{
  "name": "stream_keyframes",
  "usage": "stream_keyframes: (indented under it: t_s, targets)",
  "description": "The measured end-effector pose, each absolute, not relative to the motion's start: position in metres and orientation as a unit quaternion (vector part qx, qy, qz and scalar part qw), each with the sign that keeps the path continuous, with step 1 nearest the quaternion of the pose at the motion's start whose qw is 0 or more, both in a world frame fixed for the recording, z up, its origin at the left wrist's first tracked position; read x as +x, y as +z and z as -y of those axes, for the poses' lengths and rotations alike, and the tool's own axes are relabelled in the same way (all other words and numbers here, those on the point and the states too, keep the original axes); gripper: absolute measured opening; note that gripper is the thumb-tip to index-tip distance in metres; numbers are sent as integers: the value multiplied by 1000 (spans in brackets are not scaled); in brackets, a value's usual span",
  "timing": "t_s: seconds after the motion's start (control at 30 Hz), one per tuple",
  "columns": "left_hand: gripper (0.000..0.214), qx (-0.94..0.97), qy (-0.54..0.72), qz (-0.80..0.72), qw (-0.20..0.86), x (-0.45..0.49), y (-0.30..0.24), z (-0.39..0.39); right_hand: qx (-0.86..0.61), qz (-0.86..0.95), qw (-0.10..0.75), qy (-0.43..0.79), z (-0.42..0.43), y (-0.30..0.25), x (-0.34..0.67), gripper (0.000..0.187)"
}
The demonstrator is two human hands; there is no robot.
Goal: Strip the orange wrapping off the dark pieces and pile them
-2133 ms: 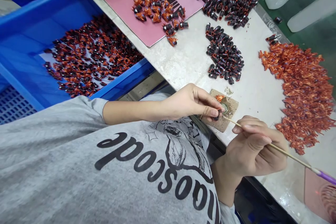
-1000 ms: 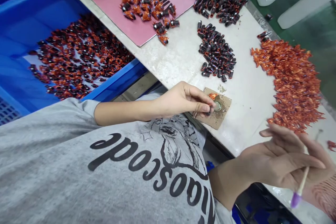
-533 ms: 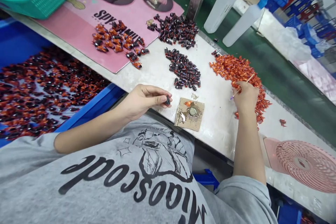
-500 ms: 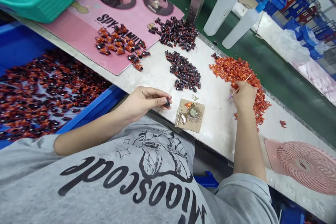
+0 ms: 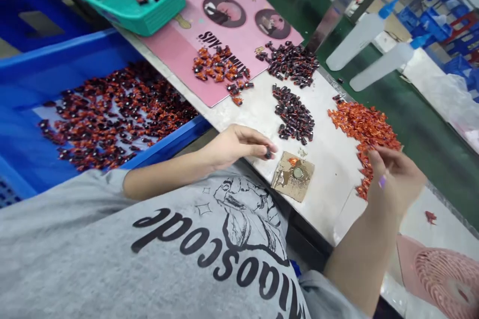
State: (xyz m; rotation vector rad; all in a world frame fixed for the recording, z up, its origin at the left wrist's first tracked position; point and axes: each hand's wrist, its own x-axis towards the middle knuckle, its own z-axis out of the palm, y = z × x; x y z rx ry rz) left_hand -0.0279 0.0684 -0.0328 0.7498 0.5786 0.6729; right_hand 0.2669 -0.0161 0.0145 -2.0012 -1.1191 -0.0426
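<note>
Two hands are working over the bench (image 5: 329, 204): we are pinching a small dark piece (image 5: 268, 153) in the closed fingers (image 5: 260, 145) of our left hand (image 5: 235, 147) at lower centre, its long axis too small to tell, while our curled right hand (image 5: 396, 177) is gripping a purple-tipped stick (image 5: 382, 181) beside a heap of orange pieces (image 5: 361, 127). A cardboard pad (image 5: 292, 177) is lying between the hands, just beyond the left fingers, below a heap of dark pieces (image 5: 294, 114).
</note>
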Motion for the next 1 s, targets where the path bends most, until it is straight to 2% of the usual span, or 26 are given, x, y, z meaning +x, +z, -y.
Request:
stream_keyframes:
  t_s: [0.1, 0.2, 0.3, 0.4, 0.57, 0.8, 1.0]
  targets:
    - [28, 334, 278, -178, 883, -8, -31, -60, -703, 472, 529, 52, 53, 21, 203, 18]
    - [24, 314, 223, -81, 919, 8, -32, -51, -680, 474, 546, 121, 76, 21, 153, 12]
    - [22, 310, 203, -38, 928, 15, -32, -43, -689, 449, 560, 105, 79, 19, 130, 9]
    - [22, 319, 202, -46, 925, 19, -30, -39, -709, 468, 526, 42, 79, 15, 131, 9]
    - [20, 331, 230, -80, 912, 30, -31, -36, -720, 548, 408, -123, 76, 6, 155, 15]
    - [24, 276, 268, -115, 916, 31, -42, -36, -674, 624, 368, -144, 55, -7, 174, 7]
    - [18, 258, 291, -120, 913, 20, -38, -35, -667, 596, 444, -54, 49, -14, 170, 16]
